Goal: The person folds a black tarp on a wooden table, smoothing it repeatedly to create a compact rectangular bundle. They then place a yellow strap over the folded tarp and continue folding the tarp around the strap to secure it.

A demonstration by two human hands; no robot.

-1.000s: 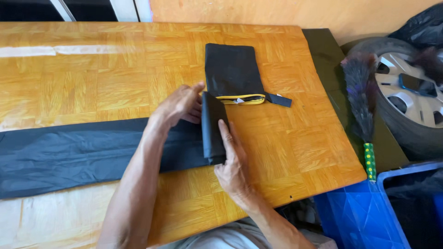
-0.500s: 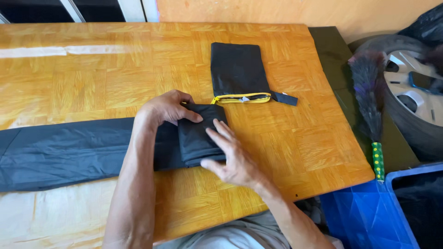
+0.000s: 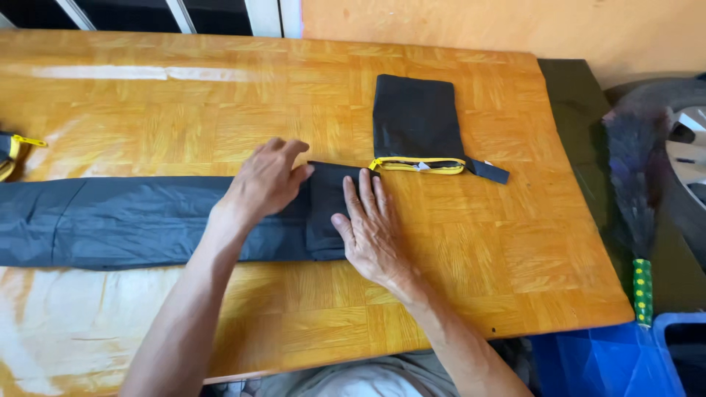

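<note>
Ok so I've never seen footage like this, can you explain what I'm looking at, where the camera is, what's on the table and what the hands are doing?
There is no machine here: these are a person's two bare hands, filmed by a camera worn on their head and looking down. The surface is a glossy wooden table. Across it lies a long strip of dark fabric, folded over at its right end into a thicker block. The left hand presses on the fabric just left of that fold, and the right hand lies flat on the fold, fingers spread. Neither hand grips anything. Beyond the hands sits a small dark pouch with a yellow zip edge. To the right, off the table, are a feather duster, a blue bin and part of a car wheel.
</note>
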